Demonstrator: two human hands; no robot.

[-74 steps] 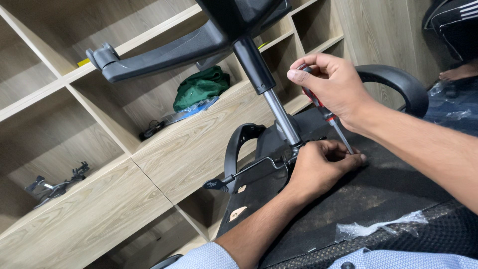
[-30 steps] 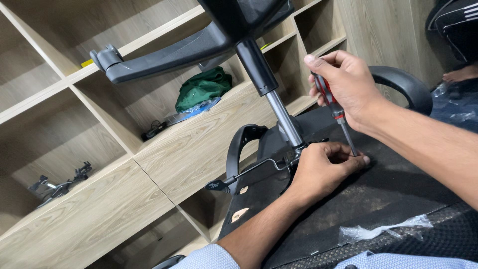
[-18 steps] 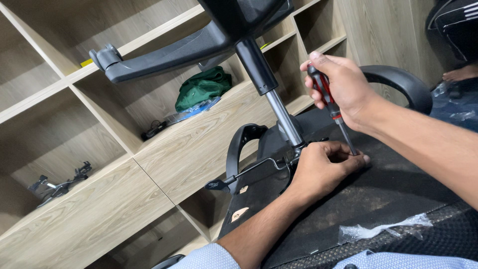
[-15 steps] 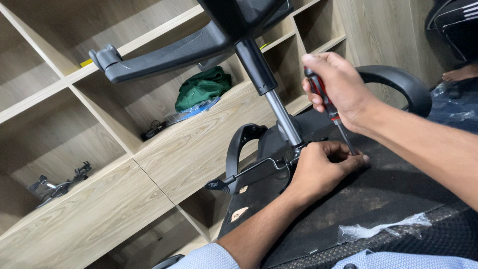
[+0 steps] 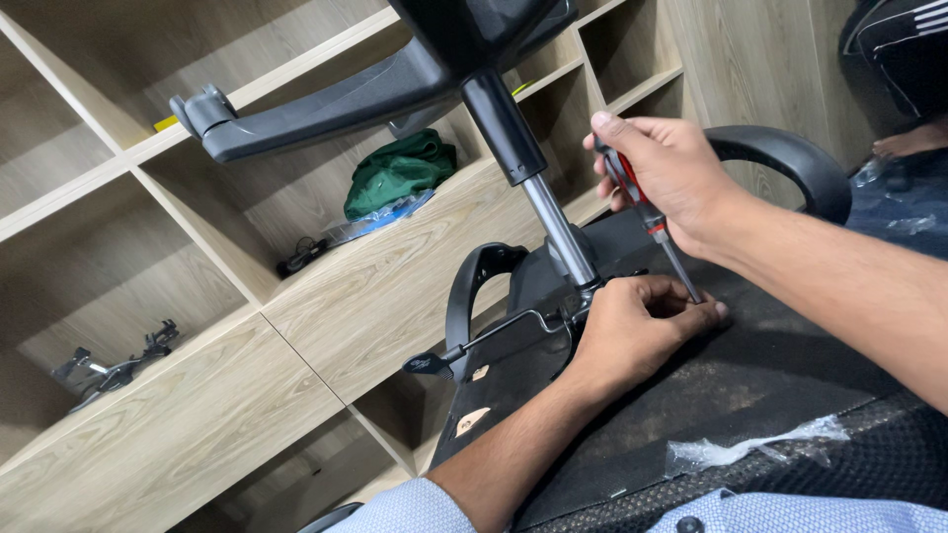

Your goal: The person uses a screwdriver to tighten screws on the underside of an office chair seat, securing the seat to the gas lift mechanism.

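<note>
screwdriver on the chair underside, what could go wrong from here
The screwdriver tip sits right beside the left hand fingers, so a slip off the screw could jab them. The right hand holds the tool at a slant, which might let the tip cam out and strip the screw. The upturned chair base and gas column stand above the seat; hard pushing could rock them.
</note>
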